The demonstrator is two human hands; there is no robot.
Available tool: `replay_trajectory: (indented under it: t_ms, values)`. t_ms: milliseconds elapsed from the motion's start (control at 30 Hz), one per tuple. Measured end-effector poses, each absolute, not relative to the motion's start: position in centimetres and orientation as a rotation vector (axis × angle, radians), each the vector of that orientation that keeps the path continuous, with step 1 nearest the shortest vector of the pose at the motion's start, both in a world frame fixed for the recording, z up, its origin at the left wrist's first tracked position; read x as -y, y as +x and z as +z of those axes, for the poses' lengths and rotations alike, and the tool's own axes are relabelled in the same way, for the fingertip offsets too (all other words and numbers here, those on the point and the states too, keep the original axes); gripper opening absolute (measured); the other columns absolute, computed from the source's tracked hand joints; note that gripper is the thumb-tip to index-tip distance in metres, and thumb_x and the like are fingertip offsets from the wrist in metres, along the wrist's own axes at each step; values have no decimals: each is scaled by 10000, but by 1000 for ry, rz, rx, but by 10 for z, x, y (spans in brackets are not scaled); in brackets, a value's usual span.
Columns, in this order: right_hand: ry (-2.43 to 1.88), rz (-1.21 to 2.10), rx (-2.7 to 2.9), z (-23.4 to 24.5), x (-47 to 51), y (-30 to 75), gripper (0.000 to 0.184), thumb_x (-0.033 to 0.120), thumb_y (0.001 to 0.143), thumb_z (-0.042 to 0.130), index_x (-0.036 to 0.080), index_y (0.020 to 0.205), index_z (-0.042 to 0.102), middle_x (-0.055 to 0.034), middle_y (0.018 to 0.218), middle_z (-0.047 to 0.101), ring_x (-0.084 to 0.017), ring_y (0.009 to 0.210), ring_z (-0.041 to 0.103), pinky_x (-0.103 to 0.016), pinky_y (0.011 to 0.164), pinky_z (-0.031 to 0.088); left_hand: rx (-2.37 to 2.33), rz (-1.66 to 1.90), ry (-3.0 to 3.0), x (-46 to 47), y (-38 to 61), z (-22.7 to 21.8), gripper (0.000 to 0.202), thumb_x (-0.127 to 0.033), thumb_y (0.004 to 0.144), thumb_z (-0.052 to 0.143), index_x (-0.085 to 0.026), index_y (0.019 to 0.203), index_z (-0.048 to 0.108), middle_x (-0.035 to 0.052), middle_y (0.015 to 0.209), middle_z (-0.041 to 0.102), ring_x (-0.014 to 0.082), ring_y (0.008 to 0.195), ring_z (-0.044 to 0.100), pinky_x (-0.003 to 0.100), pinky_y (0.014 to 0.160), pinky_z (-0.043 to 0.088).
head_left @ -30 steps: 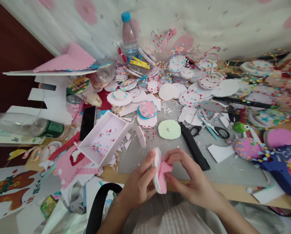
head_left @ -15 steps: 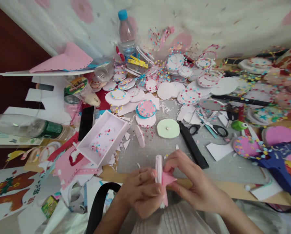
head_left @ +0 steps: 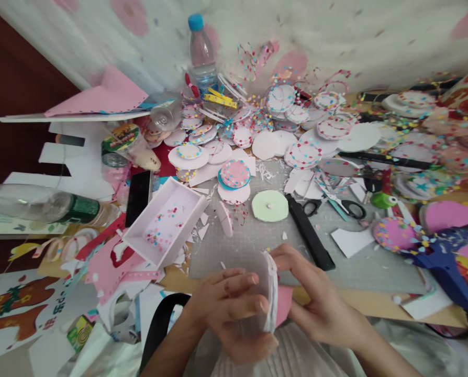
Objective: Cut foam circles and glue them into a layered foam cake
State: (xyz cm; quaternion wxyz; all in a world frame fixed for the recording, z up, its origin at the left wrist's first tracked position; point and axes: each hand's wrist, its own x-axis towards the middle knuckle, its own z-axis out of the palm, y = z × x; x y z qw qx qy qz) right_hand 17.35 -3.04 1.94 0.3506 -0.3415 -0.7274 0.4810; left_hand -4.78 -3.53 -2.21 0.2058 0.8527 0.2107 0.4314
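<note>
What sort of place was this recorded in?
Probably a cluttered craft worktable, perhaps at home. A grey cutting mat lies among paper scraps, with scissors on it, what looks like a blue glue gun at the right, and many dotted white discs at the back.

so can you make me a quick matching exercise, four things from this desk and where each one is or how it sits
Things
1. white layered disc
2. pale green piece
3. white open box
4. blue-capped bottle

Places and states
a. has loose confetti inside
b. between the left hand and the right hand
c. upright, behind the yellow strips
d. on the grey mat, beside a long black tool

Pairs: 1-b, 2-d, 3-a, 4-c
</note>
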Motion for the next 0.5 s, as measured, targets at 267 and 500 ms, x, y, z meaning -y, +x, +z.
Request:
replay_trajectory:
  t_ms: [267, 500]
  values:
    - [-1226, 1472, 1583, 11, 27, 166, 200, 294, 972, 467, 204, 799, 509, 25, 714, 494, -119, 656, 468, -228, 594, 389, -924, 1351, 1742, 46, -23, -29, 910, -227, 670, 841, -266, 1434, 348, 149, 1523, 386, 324, 1368, 428, 457, 1091, 435]
    - [-1312, 1666, 1650, 8, 16, 167, 274, 340, 933, 510, 190, 704, 489, 42, 640, 410, -112, 608, 369, -241, 541, 296, -1014, 1257, 1365, 61, -12, -41, 1020, -255, 552, 915, -307, 1406, 359, 144, 1506, 407, 336, 1381, 403, 477, 1124, 388]
